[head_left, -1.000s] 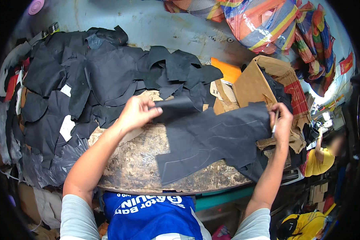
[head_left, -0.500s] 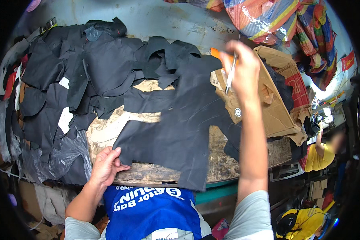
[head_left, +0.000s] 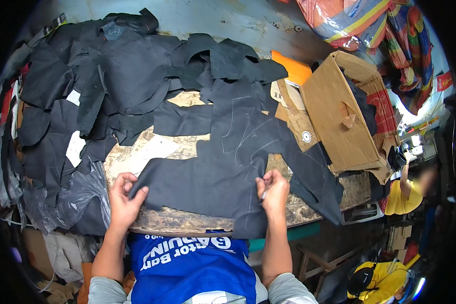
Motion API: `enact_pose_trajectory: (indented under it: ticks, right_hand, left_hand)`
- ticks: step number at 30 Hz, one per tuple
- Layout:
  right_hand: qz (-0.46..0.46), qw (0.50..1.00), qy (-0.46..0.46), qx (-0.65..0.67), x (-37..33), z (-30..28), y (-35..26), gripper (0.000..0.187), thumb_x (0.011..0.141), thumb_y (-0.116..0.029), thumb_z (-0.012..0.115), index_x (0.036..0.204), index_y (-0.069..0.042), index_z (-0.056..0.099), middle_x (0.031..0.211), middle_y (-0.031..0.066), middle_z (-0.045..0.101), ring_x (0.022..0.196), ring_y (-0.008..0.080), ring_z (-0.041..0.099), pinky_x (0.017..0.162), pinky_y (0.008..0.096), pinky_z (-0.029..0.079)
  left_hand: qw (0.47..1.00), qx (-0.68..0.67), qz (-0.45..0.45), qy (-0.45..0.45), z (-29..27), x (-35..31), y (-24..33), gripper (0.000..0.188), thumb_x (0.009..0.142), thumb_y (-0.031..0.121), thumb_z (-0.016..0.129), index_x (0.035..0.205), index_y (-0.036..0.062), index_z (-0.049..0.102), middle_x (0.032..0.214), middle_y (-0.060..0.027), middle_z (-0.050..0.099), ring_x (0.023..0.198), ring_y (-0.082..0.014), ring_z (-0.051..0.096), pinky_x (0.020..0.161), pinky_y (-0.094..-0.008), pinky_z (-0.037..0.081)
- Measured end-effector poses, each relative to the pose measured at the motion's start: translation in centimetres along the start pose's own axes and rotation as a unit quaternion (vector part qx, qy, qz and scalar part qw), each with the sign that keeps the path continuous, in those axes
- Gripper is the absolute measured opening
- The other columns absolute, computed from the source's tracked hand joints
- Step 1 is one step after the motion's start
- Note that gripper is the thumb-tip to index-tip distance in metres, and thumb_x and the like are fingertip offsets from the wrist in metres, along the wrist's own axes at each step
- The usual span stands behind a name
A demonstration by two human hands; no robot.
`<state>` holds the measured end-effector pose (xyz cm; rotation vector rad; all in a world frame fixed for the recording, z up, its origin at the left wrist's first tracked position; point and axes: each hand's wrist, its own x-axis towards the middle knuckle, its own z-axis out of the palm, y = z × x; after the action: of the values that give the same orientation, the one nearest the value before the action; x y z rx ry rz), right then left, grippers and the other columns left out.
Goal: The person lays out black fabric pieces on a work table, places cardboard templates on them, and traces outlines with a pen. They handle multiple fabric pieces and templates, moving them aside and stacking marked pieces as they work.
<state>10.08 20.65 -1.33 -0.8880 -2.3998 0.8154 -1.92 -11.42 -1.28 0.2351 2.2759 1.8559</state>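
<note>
A large black sheet of leather-like material (head_left: 187,177) lies before me, with pale outlines drawn on its right half. My left hand (head_left: 126,197) is closed on the sheet's near left corner, thumb on one side and fingers on the other. At the right, my right hand (head_left: 273,190) is closed with its fingertips at the sheet's edge. A small silver end of a pen (head_left: 263,195) shows at its fingers; most of the pen is hidden. A white pattern piece (head_left: 149,152) lies just beyond the left hand, partly beneath the sheet.
Black offcuts (head_left: 131,76) are heaped at the far left, with a clear plastic bag (head_left: 71,197) nearer. A cardboard box (head_left: 339,111) and an orange sheet (head_left: 291,68) stand at the right on the worn wooden table (head_left: 187,220). Two people in yellow are farther right.
My right hand has come down and left from near the box to the sheet's right side. The sheet now lies flatter, its drawn outlines clearer. My left hand stays at its corner.
</note>
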Motion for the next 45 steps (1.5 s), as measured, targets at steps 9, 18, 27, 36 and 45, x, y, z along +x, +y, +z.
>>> enact_pose_trajectory:
  ticks: [9, 18, 27, 36, 45]
  right_hand:
    - [-0.061, 0.996, -0.070, -0.011, 1.6, -2.7, 2.7, 0.040, 0.060, -0.010, 0.086, 0.084, 0.001, 0.056, 0.073, 0.0105, 0.056, 0.061, 0.0178, 0.051, 0.059, 0.0309, 0.045]
    - [-0.108, 0.993, -0.048, -0.002, 0.5, -3.0, 2.5, 0.038, 0.063, -0.012, 0.085, 0.086, 0.001, 0.057, 0.080, 0.0123, 0.057, 0.064, 0.0217, 0.053, 0.061, 0.0326, 0.047]
    - [-0.208, 0.972, 0.101, -0.037, -1.7, -2.2, 0.4, 0.034, 0.066, -0.011, 0.082, 0.088, -0.001, 0.059, 0.091, 0.0149, 0.061, 0.081, 0.0289, 0.058, 0.074, 0.0386, 0.046]
    - [0.074, 0.839, -0.210, 0.497, -10.2, 2.0, -6.9, 0.032, 0.078, 0.005, 0.070, 0.106, 0.001, 0.055, 0.104, 0.0113, 0.061, 0.096, 0.0152, 0.059, 0.080, 0.0265, 0.049]
    - [0.052, 0.886, -0.302, 0.348, -5.7, 3.7, -5.2, 0.021, 0.079, 0.004, 0.069, 0.099, 0.002, 0.062, 0.084, 0.0017, 0.064, 0.080, 0.0070, 0.058, 0.074, 0.0206, 0.046]
  left_hand:
    - [0.975, 0.223, 0.008, 0.006, -2.2, -0.3, 1.2, 0.053, 0.070, 0.012, 0.079, 0.117, 0.0014, 0.057, 0.079, -0.0027, 0.058, 0.065, -0.0090, 0.050, 0.058, -0.0230, 0.041]
    - [0.905, 0.408, 0.048, -0.110, -3.3, 7.3, 3.1, 0.051, 0.060, 0.017, 0.083, 0.101, -0.0044, 0.061, 0.086, -0.0180, 0.062, 0.078, -0.0305, 0.062, 0.074, -0.0370, 0.048]
    - [0.998, 0.022, 0.057, 0.026, -6.1, 7.1, 5.3, 0.015, 0.086, 0.008, 0.063, 0.097, -0.0008, 0.060, 0.080, -0.0030, 0.064, 0.071, -0.0093, 0.058, 0.067, -0.0249, 0.047]
    - [0.848, -0.478, -0.205, -0.103, 8.2, -6.1, 2.7, 0.025, 0.085, -0.003, 0.063, 0.109, -0.0015, 0.057, 0.102, -0.0101, 0.065, 0.088, -0.0115, 0.062, 0.078, -0.0244, 0.052]
    - [0.908, 0.080, 0.286, -0.295, 5.0, -7.5, 2.5, 0.014, 0.073, 0.015, 0.078, 0.080, 0.0058, 0.070, 0.076, -0.0069, 0.067, 0.075, -0.0202, 0.067, 0.064, -0.0288, 0.053]
